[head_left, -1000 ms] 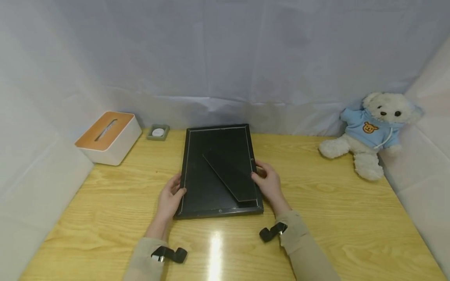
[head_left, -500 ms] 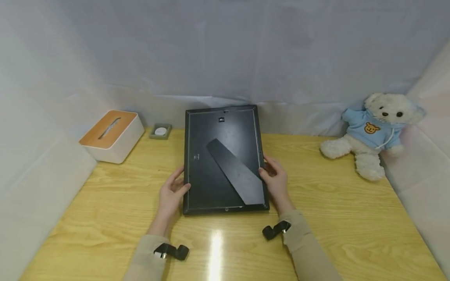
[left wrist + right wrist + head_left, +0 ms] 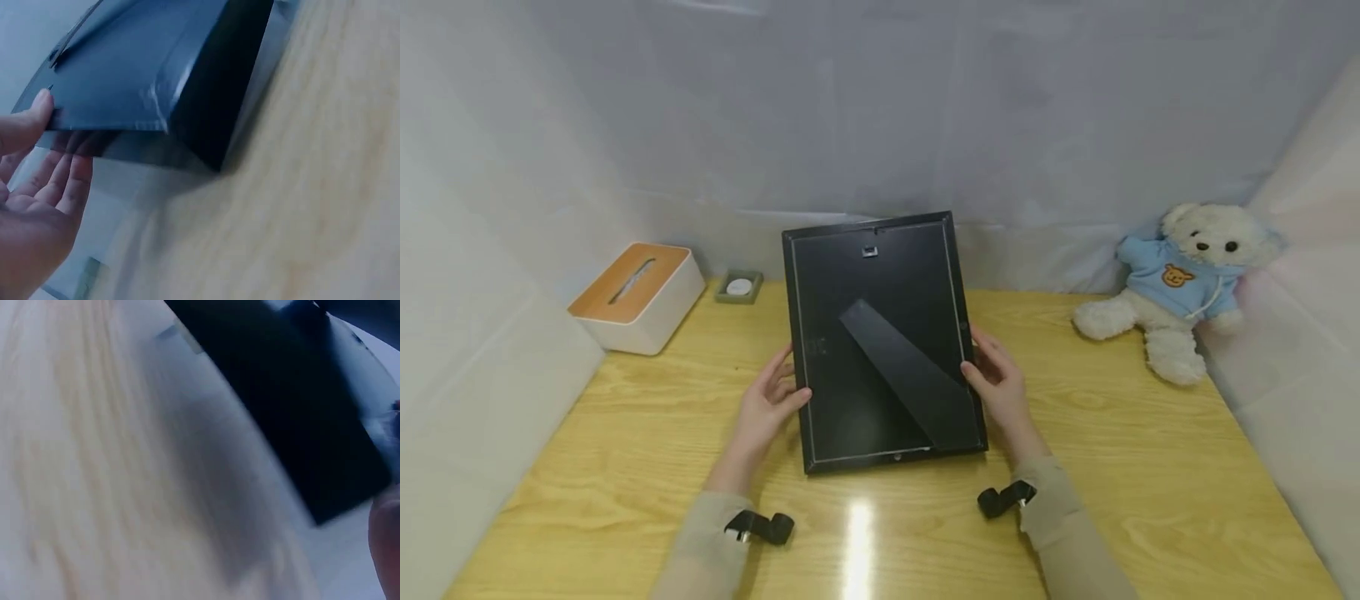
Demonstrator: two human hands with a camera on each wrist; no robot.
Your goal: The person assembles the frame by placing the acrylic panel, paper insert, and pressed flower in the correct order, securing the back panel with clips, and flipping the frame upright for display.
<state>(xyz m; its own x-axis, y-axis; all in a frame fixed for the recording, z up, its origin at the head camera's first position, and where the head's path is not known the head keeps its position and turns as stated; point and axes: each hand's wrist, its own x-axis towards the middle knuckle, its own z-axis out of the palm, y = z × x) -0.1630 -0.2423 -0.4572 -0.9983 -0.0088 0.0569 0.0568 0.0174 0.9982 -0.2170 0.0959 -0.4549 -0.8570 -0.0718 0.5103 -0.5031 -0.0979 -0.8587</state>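
Observation:
A black picture frame (image 3: 835, 375) is held with its back toward me in the head view, leaning away at the top and turned slightly. Its stand leg (image 3: 910, 367) lies slanted across the backing, and a small metal hanger (image 3: 869, 252) sits near the top edge. My left hand (image 3: 767, 408) grips the left side, thumb on the back and fingers behind. On the right side my right hand (image 3: 1003, 392) grips it the same way. In the left wrist view the frame's lower edge (image 3: 219, 94) looks raised off the wood. The right wrist view is blurred.
A white tissue box with an orange lid (image 3: 636, 292) stands at the back left of the wooden table (image 3: 625, 450). Beside it lies a small green square dish holding a white disc (image 3: 739, 287). A white teddy bear in a blue hoodie (image 3: 1183, 283) sits at the back right.
The frame has tilted up from lying flatter, and its top edge stands higher. It has also turned slightly, with its lower end shifting right. Both hands have kept their grip.

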